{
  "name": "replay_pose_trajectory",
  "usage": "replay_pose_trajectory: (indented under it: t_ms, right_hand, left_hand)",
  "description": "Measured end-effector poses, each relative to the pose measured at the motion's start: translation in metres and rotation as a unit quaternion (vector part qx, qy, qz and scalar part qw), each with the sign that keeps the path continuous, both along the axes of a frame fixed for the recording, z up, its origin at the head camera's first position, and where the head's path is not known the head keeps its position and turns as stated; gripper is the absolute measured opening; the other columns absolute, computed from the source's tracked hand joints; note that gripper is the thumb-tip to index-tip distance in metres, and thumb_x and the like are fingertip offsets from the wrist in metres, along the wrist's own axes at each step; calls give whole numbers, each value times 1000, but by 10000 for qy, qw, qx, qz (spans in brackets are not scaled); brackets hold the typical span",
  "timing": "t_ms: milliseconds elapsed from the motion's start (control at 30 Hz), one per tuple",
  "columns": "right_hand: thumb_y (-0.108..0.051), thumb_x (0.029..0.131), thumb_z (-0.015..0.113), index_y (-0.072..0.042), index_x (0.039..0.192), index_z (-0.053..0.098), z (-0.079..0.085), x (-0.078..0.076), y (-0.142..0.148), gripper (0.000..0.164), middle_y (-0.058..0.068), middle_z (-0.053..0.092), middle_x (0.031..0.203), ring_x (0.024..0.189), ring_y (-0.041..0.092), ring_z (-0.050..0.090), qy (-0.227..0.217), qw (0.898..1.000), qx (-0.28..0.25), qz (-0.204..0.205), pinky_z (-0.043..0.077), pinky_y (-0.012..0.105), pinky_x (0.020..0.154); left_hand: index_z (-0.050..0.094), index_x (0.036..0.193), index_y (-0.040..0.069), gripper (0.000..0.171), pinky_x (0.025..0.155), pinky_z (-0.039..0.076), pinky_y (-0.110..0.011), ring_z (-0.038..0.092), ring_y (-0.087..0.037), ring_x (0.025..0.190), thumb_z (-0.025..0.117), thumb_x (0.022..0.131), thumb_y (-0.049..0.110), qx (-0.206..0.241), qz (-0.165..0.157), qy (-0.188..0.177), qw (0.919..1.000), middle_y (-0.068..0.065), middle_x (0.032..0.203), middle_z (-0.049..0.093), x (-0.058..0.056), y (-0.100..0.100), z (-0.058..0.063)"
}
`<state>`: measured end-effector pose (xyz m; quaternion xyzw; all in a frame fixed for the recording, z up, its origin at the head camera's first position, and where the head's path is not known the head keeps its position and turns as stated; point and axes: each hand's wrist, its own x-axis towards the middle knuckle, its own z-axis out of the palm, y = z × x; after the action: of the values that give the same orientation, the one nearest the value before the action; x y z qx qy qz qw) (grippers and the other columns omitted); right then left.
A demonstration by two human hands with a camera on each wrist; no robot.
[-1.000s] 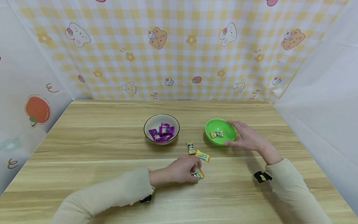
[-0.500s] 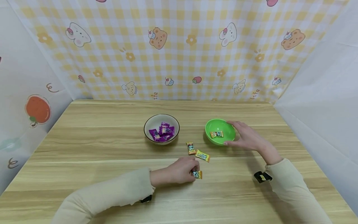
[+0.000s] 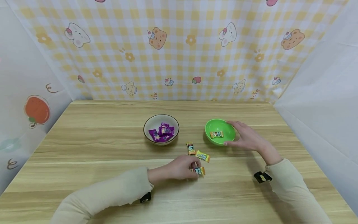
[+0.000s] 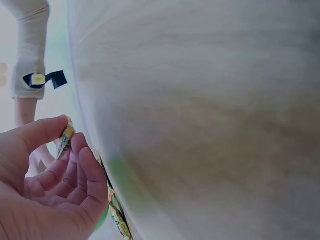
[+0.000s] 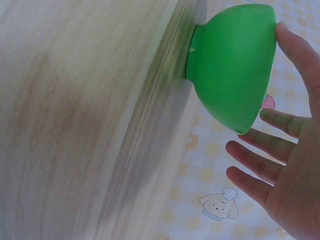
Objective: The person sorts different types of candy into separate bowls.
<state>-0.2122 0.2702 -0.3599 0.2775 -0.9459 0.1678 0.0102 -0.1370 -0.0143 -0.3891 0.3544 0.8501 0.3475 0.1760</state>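
Toward right edge of desk: green round plastic bowl, right hand spread wide at rim; farther inward: left hand pinching oblong yellow-orange wrapped candy.

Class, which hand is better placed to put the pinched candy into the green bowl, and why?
Probably the left hand: its thumb and fingers pinch the candy. The right hand holds none and touches the green bowl at its rim.
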Motion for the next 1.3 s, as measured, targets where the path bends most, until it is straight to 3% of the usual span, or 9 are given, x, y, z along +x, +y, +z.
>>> replay_pose_trajectory:
  t_ms: [167, 433, 733, 900, 1100, 1300]
  right_hand:
    - [-59, 67, 65, -1, 130, 38, 0, 0, 0, 89, 20, 45, 122, 112, 36, 40, 8, 10000, -6, 4, 33, 51, 89]
    - [-59, 67, 65, -2, 130, 37, 0, 1, 0, 90, 20, 45, 122, 112, 36, 40, 13, 10000, -7, -6, 33, 50, 89]
    - [-58, 67, 65, -1, 130, 38, 0, 1, 0, 89, 20, 45, 122, 112, 36, 40, 11, 10000, -24, -8, 33, 50, 89]
    - [-58, 68, 65, -1, 130, 38, 0, 1, 0, 88, 20, 45, 123, 112, 36, 40, -1, 10000, -5, -15, 33, 51, 89]
    - [-59, 67, 64, -2, 130, 37, 0, 1, -1, 89, 20, 44, 124, 113, 36, 39, -61, 10000, -1, -69, 34, 51, 88]
    - [-58, 68, 64, -2, 130, 37, 0, 1, 0, 88, 20, 44, 124, 113, 36, 39, -39, 10000, -18, -29, 34, 51, 88]
  left_hand:
    - [59, 89, 8, 18, 59, 39, -19, 44, -5, 65, 70, 75, 12, 417, 122, -560, 9975, 6, 72, 49, -3, -1, 4]
    - [59, 91, 10, 19, 55, 40, -20, 45, -6, 63, 70, 76, 16, 639, 462, -979, 9921, 4, 72, 51, -6, 0, 7]
    - [60, 90, 6, 19, 53, 38, -19, 44, -5, 59, 70, 75, 13, 910, 633, -781, 9908, 4, 68, 49, -15, 3, 6]
    - [59, 93, 1, 21, 47, 40, -19, 47, -9, 54, 68, 76, 7, 1254, 746, -1179, 9823, -1, 67, 51, -24, 8, 15]
    - [59, 95, 6, 21, 50, 40, -20, 48, -10, 58, 68, 78, 14, 1104, 986, -994, 9840, -1, 70, 52, -39, 16, 28]
    - [60, 94, 10, 19, 51, 38, -21, 46, -10, 61, 67, 79, 18, 974, 1157, -855, 9848, 0, 71, 52, -47, 21, 33]
